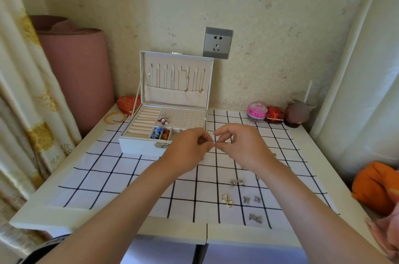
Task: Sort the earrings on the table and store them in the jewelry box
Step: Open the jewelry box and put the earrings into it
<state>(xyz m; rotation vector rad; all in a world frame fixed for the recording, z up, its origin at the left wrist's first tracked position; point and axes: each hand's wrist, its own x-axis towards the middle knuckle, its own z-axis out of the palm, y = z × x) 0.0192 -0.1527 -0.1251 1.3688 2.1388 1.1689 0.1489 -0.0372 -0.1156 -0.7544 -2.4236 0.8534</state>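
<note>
Both hands meet above the bench (32, 218), just in front of the open box (138, 145). The left hand (187, 151) and right hand (244, 147) have their fingertips pinched together, nearly touching each other; whatever sits in each grip is too small to make out, so I cannot tell what they grasp.

The box stands at the back left of a checked cloth (103, 173), its lid upright with thin chains (177, 80) hanging inside. Its tray shows ring rolls on the left, a dotted stud panel on the right with a few studs (164, 118) pinned at its left edge, and small front compartments holding blue (157, 131) and orange (165, 134) pieces.

Loose earrings lie on the cloth near the right forearm: a pair of gold hoops (227, 200), and several small silver pairs (251, 199) beside, above and below them, well apart from the box.

Gold bangles (115, 117) lie left of the box
</note>
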